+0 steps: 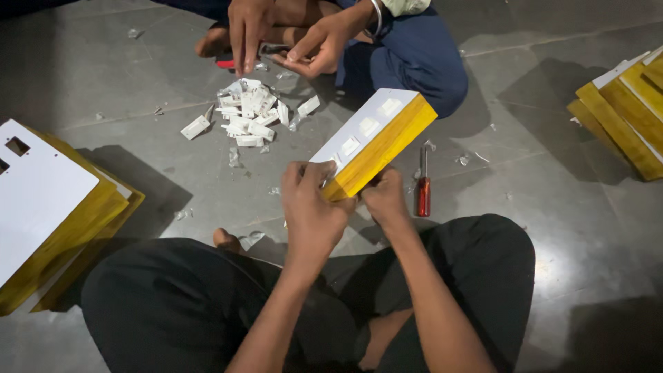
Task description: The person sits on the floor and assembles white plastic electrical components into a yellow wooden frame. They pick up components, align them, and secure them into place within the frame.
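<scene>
Clearly mid-fitting: yellow-sided switch box (373, 141), white face up, tilted off the grey floor (539, 186) between the knees. Left hand (311, 207) closed around its near end, thumb on the face; right hand (385, 197) gripping beneath. Red-handled screwdriver (423, 188) lying just beside. Pile of white switch pieces (250, 114) beyond, under a co-worker's hands (283, 38). Next, probably, a steady hold and a firm press.
</scene>
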